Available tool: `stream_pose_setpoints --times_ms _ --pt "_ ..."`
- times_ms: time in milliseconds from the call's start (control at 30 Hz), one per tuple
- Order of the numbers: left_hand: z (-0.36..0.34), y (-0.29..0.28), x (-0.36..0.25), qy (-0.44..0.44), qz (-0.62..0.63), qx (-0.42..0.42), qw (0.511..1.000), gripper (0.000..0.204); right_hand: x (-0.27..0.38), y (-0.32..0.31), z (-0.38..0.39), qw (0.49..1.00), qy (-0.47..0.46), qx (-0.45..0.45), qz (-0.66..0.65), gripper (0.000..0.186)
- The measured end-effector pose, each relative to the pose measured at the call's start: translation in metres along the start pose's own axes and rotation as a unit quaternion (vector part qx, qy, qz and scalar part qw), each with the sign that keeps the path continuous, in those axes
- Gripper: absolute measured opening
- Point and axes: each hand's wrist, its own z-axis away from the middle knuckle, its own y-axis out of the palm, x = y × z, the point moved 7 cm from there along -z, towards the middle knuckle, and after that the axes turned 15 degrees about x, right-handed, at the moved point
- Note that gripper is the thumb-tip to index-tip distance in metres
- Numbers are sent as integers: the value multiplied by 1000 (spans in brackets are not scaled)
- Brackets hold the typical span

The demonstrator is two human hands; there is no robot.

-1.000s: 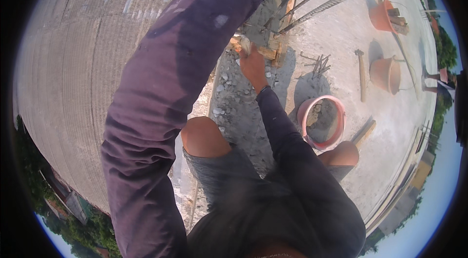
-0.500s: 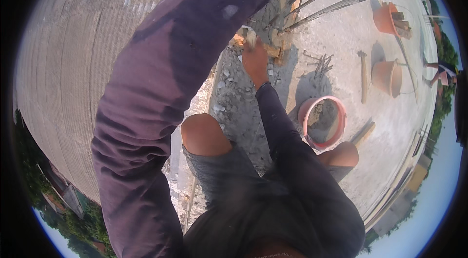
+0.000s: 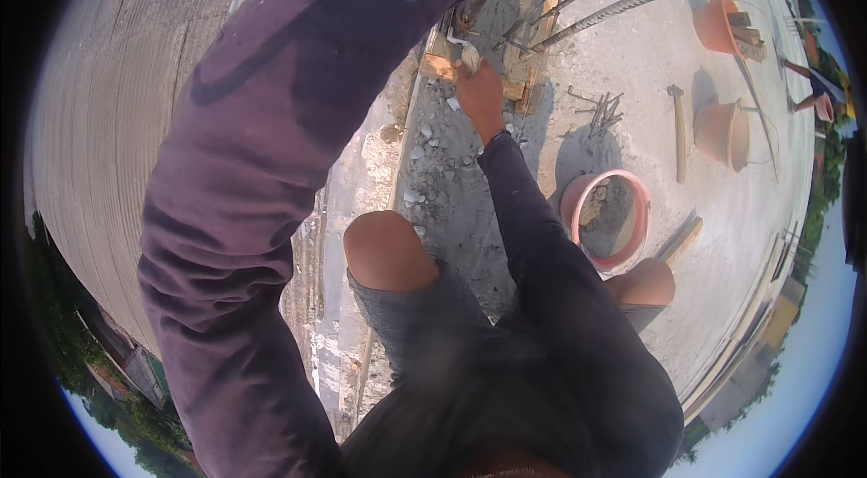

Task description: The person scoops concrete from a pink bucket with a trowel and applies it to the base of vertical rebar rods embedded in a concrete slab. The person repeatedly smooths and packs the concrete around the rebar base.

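My right hand (image 3: 480, 97) is closed around the pale handle (image 3: 470, 59) of what looks like a trowel. A bent light metal neck (image 3: 456, 37) runs forward from it; the blade cannot be made out. The hand is just above wooden boards (image 3: 440, 68) that frame the foot of a group of upright steel bars (image 3: 578, 25). Grey mortar (image 3: 495, 19) lies between the boards and bars. My left arm (image 3: 271, 126) stretches across the upper left toward the bars, and its hand is past the top edge.
A pink bucket (image 3: 567, 207) with some mortar inside stands by my right knee. Beyond it are loose steel rods (image 3: 598, 110), a hammer (image 3: 679, 135), a tan bucket (image 3: 722, 135) and an orange bucket (image 3: 713, 25) holding wood pieces. Gravel (image 3: 417, 195) lies before my left knee. Another person (image 3: 817, 90) is far right.
My left sleeve has shifted up and left, taking the hand out of view. More of the trowel's neck and the boards now shows near my right hand, which still grips the handle.
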Motion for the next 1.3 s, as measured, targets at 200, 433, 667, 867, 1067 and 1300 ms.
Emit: stream_pose_setpoints --times_ms 200,433,667,867,1067,1300 --pt "-6 9 1 8 0 16 1000 44 -6 -2 3 999 -7 10 -30 59" --pt "-10 11 0 12 -3 22 1000 44 -9 -43 127 989 -80 60 -107 53" --pt "-14 10 0 21 -19 30 999 44 -46 -54 174 994 -38 76 -64 57" --pt "-16 14 -2 28 -22 29 999 45 -61 -45 91 994 8 19 -107 52" --pt "-20 17 -5 40 -26 36 998 45 -57 -34 5 989 -49 5 -139 48" --pt "-21 15 -6 43 -23 33 998 45 -58 -30 9 986 -46 -2 -159 46"
